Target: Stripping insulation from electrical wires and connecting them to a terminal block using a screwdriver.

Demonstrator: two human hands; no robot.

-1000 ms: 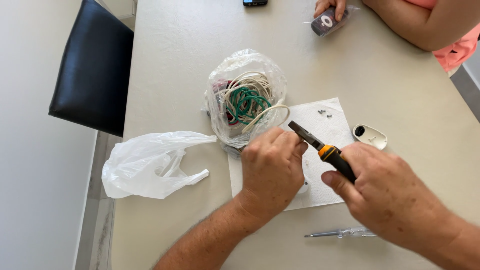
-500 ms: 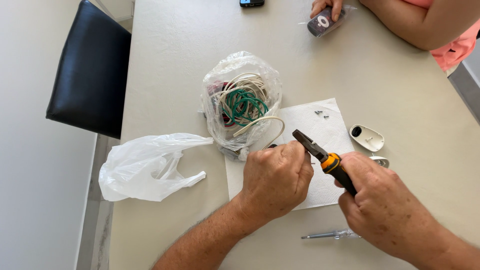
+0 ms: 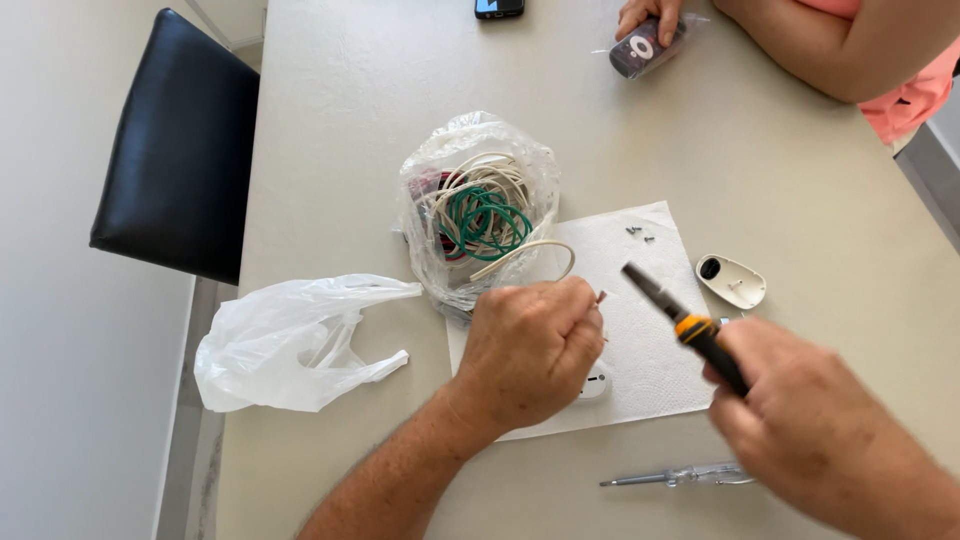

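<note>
A pale floor runs down the left edge, where a black chair (image 3: 180, 150) stands against the beige table (image 3: 330, 120). On the table lie a crumpled white plastic bag (image 3: 290, 340), then a clear bag of coiled wires (image 3: 480, 215). The left hand (image 3: 530, 350) is clenched on a thin white wire (image 3: 540, 250) over a paper towel (image 3: 640, 340). The right hand (image 3: 810, 430) grasps black, orange-banded pliers (image 3: 685, 325), tips apart from the wire. Another person's hand (image 3: 650, 15) rests at the far edge.
</note>
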